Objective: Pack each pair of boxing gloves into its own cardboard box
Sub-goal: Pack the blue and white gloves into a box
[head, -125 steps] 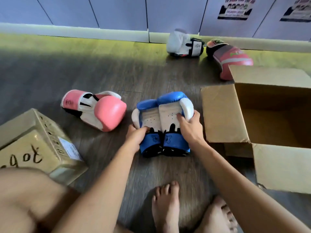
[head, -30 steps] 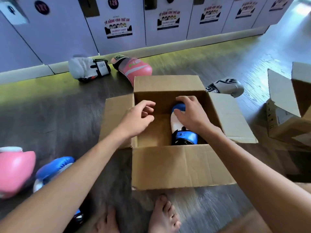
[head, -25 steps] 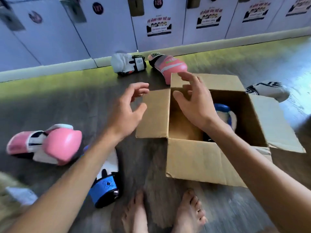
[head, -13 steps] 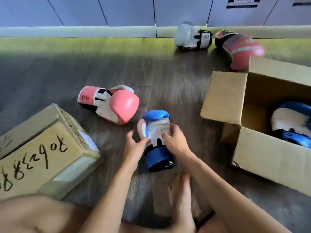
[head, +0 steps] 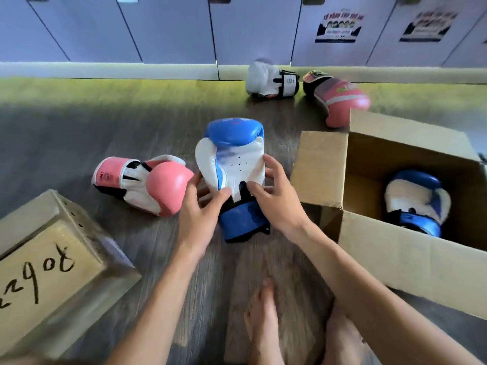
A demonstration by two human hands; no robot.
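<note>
Head view: half a second before, the blue glove point(head: 232, 164) lay low on the floor point(head: 131, 122). Now it is lifted and stands upright between both hands. The left hand point(head: 200, 206) grasps its left side, with the thumb across the white palm. The right hand point(head: 276, 198) grasps its right edge with curled fingers. The open cardboard box point(head: 321, 164) just at the right holds the second blue glove point(head: 416, 198), lying against its far side. The closed box point(head: 52, 259) at the left has handwriting on its top.
</note>
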